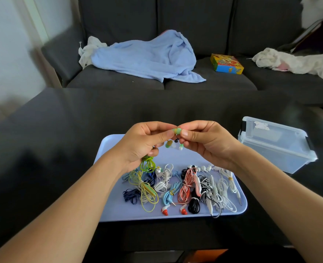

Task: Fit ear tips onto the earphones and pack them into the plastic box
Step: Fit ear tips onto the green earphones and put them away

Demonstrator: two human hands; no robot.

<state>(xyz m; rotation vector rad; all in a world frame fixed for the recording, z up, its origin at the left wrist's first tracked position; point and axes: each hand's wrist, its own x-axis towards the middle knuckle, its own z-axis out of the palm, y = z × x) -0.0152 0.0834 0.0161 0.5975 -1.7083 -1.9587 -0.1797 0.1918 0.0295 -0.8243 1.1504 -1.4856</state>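
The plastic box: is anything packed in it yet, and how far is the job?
The plastic box looks closed and empty, so nothing is packed. Both hands, left hand and right hand, pinch a green ear tip. Many bundled earphones wait on the tray.

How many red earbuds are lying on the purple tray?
2. Both red earbuds lie near the front edge of the light purple plastic tray: one to the left, one to the right. Tangled cords might hide more.
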